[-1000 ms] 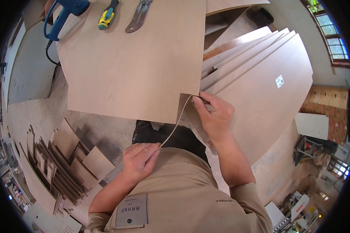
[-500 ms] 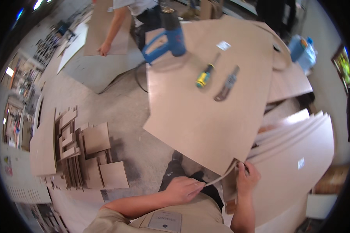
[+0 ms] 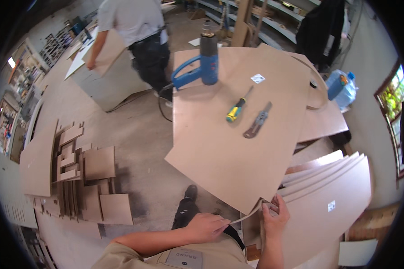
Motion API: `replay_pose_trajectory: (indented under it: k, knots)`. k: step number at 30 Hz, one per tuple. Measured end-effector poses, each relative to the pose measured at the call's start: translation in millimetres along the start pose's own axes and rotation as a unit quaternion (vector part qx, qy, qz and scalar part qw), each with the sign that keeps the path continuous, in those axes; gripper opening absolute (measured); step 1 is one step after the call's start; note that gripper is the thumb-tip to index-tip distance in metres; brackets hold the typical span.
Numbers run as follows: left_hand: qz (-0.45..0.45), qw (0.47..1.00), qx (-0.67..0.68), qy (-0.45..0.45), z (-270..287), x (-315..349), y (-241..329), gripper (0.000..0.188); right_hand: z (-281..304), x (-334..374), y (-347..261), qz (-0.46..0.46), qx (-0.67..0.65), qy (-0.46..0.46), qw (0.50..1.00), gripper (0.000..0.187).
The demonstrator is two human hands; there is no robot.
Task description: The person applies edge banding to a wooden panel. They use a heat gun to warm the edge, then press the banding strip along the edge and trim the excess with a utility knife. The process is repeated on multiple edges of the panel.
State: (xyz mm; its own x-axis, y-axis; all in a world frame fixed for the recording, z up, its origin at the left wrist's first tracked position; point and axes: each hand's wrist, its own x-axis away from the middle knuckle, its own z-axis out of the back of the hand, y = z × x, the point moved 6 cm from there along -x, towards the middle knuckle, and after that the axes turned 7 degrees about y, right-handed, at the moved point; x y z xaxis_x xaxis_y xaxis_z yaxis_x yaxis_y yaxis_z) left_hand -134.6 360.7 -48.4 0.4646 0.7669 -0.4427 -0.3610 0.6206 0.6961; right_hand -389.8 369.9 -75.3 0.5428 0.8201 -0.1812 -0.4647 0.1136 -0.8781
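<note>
Edge-banding strip (image 3: 246,216): thin, pale, running from the near corner of the large board (image 3: 238,148) toward the person's body; its far end is hidden behind the right hand, and whether it is still stuck to the board edge is hard to make out.

Left hand (image 3: 205,227): fingers closed around the strip's free end, just above the lap.

Right hand (image 3: 275,216): pressed at the board's near corner, fingertips pinching where the strip meets the edge. The two hands are apart, joined only by the strip.

On the board, well away from the hands: one blue heat gun (image 3: 201,67) standing upright, one yellow-and-green screwdriver (image 3: 237,109), one metal scraper-like tool (image 3: 257,121) whose exact kind is unclear, one small white label (image 3: 257,78).

Right of the hands: stacked curved panels (image 3: 332,197), roughly five, lower edges cut off.

Floor, left: many small offcuts (image 3: 83,179), too crowded to count.

Background: one other person (image 3: 132,31), head cut off, carrying a panel (image 3: 105,47).
</note>
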Motion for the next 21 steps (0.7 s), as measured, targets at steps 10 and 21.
replay_pose_trajectory:
  k: [10, 21]
  knots:
    - [-0.02, 0.999, -0.01, -0.031, 3, -7, 1, 0.015, 21, 32, -25, 0.12, 0.066, 0.067, 0.988, 0.027]
    - [-0.004, 0.998, -0.014, -0.069, 4, -17, 8, 0.017, -19, 50, -40, 0.082, -0.026, -0.02, 0.996, 0.037]
